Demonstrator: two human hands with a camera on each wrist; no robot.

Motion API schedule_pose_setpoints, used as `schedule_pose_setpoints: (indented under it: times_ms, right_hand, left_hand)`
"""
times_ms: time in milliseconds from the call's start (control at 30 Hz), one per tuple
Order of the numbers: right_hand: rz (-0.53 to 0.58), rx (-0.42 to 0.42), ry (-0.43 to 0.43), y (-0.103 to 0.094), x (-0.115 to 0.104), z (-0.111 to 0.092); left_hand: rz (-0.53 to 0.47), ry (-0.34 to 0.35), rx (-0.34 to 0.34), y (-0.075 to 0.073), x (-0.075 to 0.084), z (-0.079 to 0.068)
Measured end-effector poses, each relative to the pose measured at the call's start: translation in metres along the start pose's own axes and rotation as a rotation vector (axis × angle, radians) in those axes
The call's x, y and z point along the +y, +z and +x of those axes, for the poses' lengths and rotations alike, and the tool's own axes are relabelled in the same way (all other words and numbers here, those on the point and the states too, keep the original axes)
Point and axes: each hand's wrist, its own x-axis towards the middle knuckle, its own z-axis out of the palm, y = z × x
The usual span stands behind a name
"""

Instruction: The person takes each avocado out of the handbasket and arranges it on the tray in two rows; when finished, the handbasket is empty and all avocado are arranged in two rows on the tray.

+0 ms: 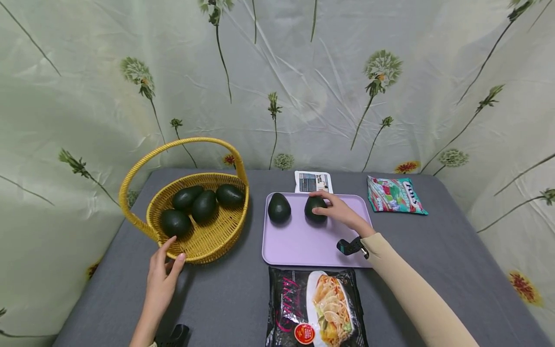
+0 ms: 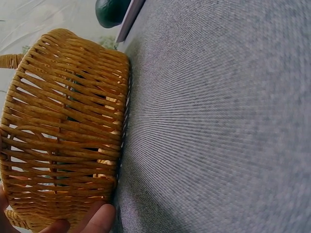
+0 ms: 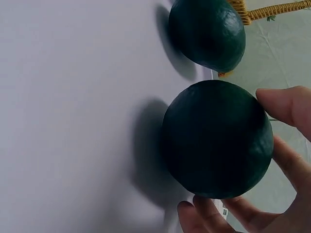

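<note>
My right hand grips a dark green avocado, thumb on one side and fingers on the other, at the lilac tray. To its left on the tray stands a second avocado. The yellow wicker basket holds several more avocados on the left of the table. At the basket's near rim is my left hand, one finger over the edge and the thumb against the outer wall. In the left wrist view, fingertips lie along the woven side.
A black noodle package lies just in front of the tray. Behind the tray is a white packet, and to its right a teal and red snack bag. The basket's tall handle arches over it. A flower-print curtain hangs behind the table.
</note>
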Motion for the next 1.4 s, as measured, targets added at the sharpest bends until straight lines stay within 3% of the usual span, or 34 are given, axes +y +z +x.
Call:
schedule_pose_setpoints:
  times_ms: [300,467,667,867,1133,1400]
  right_hand:
    - [0.017,0.066,-0.025,-0.007,-0.001,0.003]
    - [0.034,0.107,-0.074,-0.010,-0.015,0.006]
    - [0.111,0.056,-0.164,-0.003,-0.036,0.020]
    - [0.143,-0.024,-0.248,0.024,-0.064,0.043]
    - [0.111,-0.191,-0.352,0.080,-0.102,0.078]
    - [-0.049,-0.237,-0.314,0.124,-0.128,0.111]
  left_hand:
    - [-0.011,0.015,0.004,-0.001,-0.001,0.000]
    - [-0.009,0.014,0.006,-0.001,-0.001,0.000]
    - [-0.006,0.001,0.000,-0.001,0.000,0.000]
    - [-0.001,0.007,0.001,-0.001,0.001,-0.001]
    - [-0.006,0.000,-0.004,-0.001,0.000,-0.001]
    - [-0.013,0.007,-0.012,-0.002,0.001,-0.002]
